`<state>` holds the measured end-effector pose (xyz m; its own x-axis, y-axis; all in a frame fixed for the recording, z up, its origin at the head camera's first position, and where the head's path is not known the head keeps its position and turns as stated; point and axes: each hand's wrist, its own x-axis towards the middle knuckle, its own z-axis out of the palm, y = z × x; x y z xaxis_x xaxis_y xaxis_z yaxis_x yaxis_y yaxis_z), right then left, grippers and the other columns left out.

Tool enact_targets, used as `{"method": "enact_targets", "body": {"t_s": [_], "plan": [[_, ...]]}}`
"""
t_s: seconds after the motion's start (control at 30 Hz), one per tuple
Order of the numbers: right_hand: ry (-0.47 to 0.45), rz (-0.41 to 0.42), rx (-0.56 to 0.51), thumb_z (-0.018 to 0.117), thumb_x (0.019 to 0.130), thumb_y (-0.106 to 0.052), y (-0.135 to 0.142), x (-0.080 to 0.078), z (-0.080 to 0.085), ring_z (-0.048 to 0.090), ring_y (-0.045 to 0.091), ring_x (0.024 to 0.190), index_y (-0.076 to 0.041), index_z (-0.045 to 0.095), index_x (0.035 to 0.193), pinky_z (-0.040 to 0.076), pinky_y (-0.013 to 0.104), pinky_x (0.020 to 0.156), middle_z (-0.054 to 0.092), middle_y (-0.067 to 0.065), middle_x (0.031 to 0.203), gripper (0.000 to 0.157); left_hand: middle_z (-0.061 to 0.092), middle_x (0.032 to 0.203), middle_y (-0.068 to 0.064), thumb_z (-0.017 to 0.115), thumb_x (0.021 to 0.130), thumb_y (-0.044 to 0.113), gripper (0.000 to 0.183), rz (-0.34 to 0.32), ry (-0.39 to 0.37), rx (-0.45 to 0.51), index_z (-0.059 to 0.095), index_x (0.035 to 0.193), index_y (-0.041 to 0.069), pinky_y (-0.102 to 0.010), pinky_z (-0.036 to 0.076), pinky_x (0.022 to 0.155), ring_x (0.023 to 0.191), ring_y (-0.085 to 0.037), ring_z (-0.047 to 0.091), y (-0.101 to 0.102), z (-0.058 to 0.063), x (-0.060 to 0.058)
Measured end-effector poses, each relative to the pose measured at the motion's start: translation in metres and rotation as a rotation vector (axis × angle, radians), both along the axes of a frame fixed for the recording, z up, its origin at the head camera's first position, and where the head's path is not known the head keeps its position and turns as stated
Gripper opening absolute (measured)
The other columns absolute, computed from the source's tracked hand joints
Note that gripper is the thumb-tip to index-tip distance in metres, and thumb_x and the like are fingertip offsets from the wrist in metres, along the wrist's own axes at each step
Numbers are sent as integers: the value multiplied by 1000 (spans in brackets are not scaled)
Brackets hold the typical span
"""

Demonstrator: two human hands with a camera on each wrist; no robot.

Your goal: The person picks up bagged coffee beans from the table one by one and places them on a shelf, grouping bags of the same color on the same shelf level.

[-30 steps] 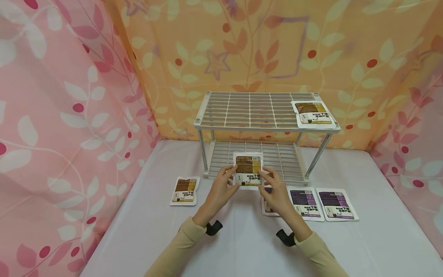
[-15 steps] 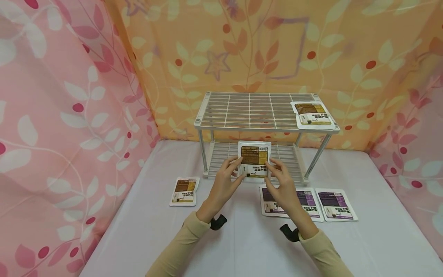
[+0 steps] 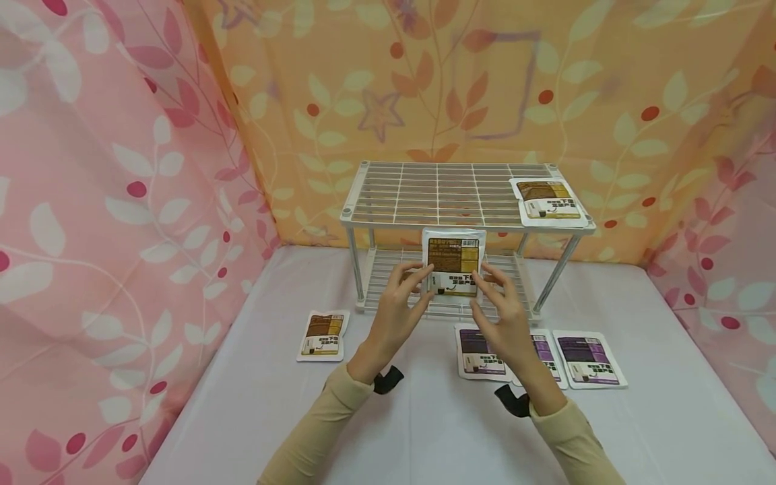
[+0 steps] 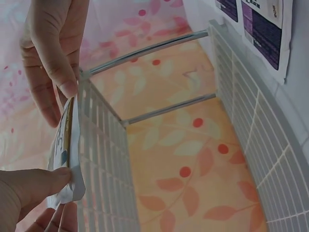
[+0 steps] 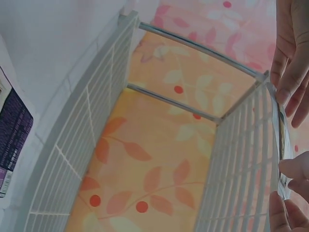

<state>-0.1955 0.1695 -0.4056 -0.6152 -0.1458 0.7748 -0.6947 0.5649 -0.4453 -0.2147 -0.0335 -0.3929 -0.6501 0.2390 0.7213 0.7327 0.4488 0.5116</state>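
A white pouch with a brown-and-yellow label (image 3: 453,259) is held up between both hands, label side facing the head camera. My left hand (image 3: 397,306) pinches its left edge, and my right hand (image 3: 504,313) pinches the opposite edge. In the head view the pouch overlaps the front of the two-tier white rack (image 3: 418,195), its top just below the upper shelf's front edge. Both wrist views show the pouch edge-on, close to the rack's upper shelf (image 4: 104,145). A similar brown pouch (image 3: 548,202) lies at the upper shelf's right end.
Another brown-labelled pouch (image 3: 324,335) lies on the white table (image 3: 242,417) to the left. Three purple-labelled pouches (image 3: 590,359) lie in a row in front of the rack's right side, one partly hidden by my right hand. Thin metal posts (image 3: 558,273) join the two shelves.
Both hands have raised the brown pouch and moved it slightly right, from in front of the lower shelf to just below the upper shelf's front edge. The other pouches stay where they were.
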Motion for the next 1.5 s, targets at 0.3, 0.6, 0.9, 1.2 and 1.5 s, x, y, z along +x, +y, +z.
{"method": "enact_targets", "body": {"t_s": [0.3,0.6,0.9,1.2,1.5], "plan": [[69,-1,4,72,69,13,4,2,24,45,35,117,4,58,122,37,23,100,43,19,138,55,55,125,-8,67,84,6,39,-6,109,-45,59,122,5,-20,49,86,107,-18,56,3,21,-3],[107,-3,41,67,75,13,8,-3,42,47,33,120,3,59,121,34,10,98,50,18,131,48,59,123,-11,69,82,14,31,-29,193,-88,67,111,5,-19,44,95,113,-21,55,4,36,-10],[99,-13,65,64,80,10,9,-14,60,49,35,118,7,56,121,34,12,101,50,19,132,42,58,123,-12,68,82,9,28,-45,197,-112,68,110,5,-19,45,93,111,-23,56,7,51,-21],[124,-25,61,60,83,10,9,-28,65,53,34,115,6,58,121,45,25,95,52,19,130,38,59,123,-11,66,85,12,27,-1,210,-155,67,112,7,-22,46,93,109,-22,58,10,56,-35],[63,-36,94,57,86,8,11,-40,72,51,35,116,7,55,123,48,43,90,50,21,132,36,61,119,-11,67,84,9,27,19,211,-186,67,110,7,-24,47,91,105,-22,59,12,64,-49]]}}
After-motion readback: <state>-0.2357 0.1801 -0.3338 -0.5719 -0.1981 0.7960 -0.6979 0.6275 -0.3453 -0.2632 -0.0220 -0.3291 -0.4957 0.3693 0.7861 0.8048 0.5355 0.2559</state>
